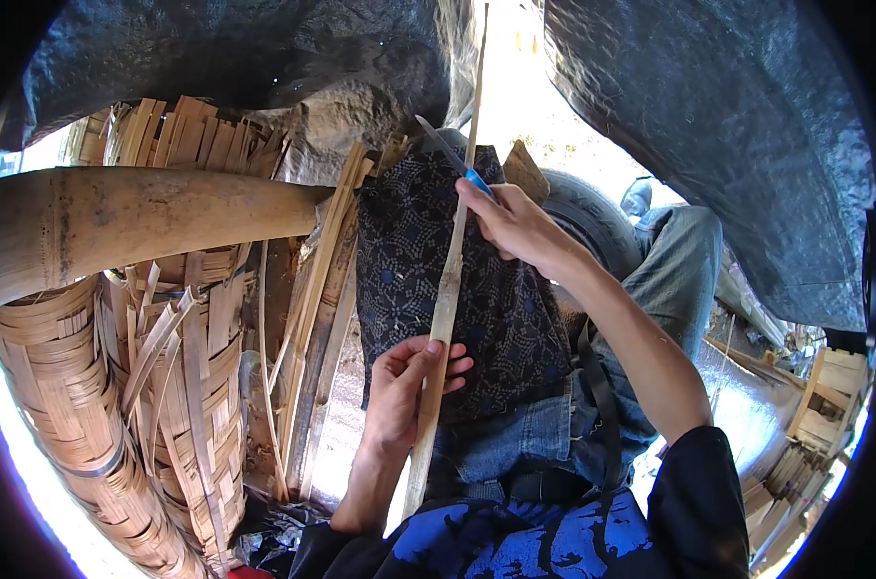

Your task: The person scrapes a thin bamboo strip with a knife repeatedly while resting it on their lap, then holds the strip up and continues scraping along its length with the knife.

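Observation:
A long, pale bamboo strip (pixel 446 301) runs from my waist up past the top of the picture, over a dark patterned cloth (pixel 406 253) spread across my lap. My left hand (pixel 406 383) grips the strip low down, thumb on top and fingers curled under it. Farther up, my right hand (pixel 513 224) is closed round the blue handle of a knife (pixel 442 147). The blade points up and left, beside the strip; whether its edge touches the strip I cannot tell. My right thumb lies against the strip.
At left stand tall rolls of woven bamboo (pixel 57 376), with a thick bamboo pole (pixel 182 207) crossing above them. Upright bamboo slats (pixel 327 289) stand beside my lap. Black tarpaulin (pixel 718 125) hangs overhead on both sides. A tyre (pixel 592 217) sits beyond my right arm.

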`<state>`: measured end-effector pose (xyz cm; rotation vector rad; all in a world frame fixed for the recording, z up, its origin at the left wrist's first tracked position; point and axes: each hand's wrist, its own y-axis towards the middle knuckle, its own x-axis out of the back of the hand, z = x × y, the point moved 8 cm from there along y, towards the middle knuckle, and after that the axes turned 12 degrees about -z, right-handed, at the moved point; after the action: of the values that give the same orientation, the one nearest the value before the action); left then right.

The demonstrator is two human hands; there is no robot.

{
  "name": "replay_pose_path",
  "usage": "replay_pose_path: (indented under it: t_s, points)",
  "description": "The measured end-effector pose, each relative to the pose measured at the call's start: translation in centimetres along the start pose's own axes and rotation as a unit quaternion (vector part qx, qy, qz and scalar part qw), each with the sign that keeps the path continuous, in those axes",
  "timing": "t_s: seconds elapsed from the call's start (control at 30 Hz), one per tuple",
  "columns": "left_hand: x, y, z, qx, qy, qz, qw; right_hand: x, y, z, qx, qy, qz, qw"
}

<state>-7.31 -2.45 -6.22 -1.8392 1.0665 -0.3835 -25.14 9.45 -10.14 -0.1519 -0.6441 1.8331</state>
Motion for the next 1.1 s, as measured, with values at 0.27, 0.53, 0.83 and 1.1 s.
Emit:
replay_pose_path:
  t_s: [0.27,0.53,0.83,1.1]
  points:
    - [0.0,0.5,-0.4,-0.005,0.016,-0.009,1.0,1.9,-5.2,0.6,0.185,-0.14,-0.023,0.972]
    - [-1.3,-0.2,-1.4,-0.013,0.044,0.063,0.997,1.4,-7.3,1.5,0.247,-0.118,-0.01,0.962]
    - [0.2,1.0,0.8,0.065,0.026,0.039,0.997,0.8,-6.7,-0.9,0.232,-0.157,0.02,0.96]
    - [0.0,0.4,1.3,0.114,-0.093,0.025,0.989,0.0,-6.3,-1.1,0.242,-0.215,0.025,0.946]
